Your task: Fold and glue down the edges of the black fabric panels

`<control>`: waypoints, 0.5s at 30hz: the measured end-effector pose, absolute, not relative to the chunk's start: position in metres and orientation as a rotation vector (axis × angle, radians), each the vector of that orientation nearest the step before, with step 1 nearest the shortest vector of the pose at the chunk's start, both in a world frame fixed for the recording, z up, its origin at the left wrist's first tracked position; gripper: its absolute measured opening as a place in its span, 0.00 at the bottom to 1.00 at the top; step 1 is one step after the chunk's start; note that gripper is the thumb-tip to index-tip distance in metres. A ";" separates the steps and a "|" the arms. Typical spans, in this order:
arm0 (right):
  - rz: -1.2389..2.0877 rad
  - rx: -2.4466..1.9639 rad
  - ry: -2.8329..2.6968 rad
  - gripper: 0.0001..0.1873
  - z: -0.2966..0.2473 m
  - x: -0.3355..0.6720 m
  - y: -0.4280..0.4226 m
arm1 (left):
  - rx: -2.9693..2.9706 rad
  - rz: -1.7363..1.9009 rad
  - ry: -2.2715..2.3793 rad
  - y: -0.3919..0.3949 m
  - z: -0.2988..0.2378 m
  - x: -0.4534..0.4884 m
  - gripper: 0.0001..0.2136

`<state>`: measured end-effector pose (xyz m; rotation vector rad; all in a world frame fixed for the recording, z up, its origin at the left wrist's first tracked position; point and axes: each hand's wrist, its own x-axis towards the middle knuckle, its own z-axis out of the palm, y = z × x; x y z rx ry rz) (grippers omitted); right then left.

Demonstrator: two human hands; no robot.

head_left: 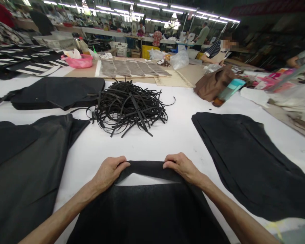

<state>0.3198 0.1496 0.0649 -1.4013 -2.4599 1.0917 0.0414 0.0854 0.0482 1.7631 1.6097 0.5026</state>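
A sheet of black material (147, 213), fabric or leather, lies in front of me, its far edge lifted and folded toward me. My left hand (109, 173) pinches that edge at its left end between thumb and fingers. At the right end my right hand (181, 167) grips the same edge the same way. Between the hands the edge is stretched fairly straight, and a sliver of white table shows through the gap under it. The sheet's near end runs out of view at the bottom.
Beyond my hands lies a heap of thin black strips (132, 108). Black pieces are stacked at the right (244, 152), at the back left (58, 91) and at the near left (35, 159). A teal-capped bottle (228, 92) leans on a brown bag (210, 83). Co-workers stand farther back.
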 end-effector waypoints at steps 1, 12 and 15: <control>1.170 -1.414 -2.442 0.17 0.066 0.326 0.150 | 1.767 0.495 1.618 0.086 0.048 0.041 0.15; 1.146 -1.645 -2.362 0.11 0.059 0.390 0.132 | 1.611 0.472 1.590 0.087 0.051 0.036 0.16; 0.986 -1.668 -2.303 0.13 0.055 0.390 0.129 | 1.562 0.438 1.586 0.088 0.051 0.031 0.17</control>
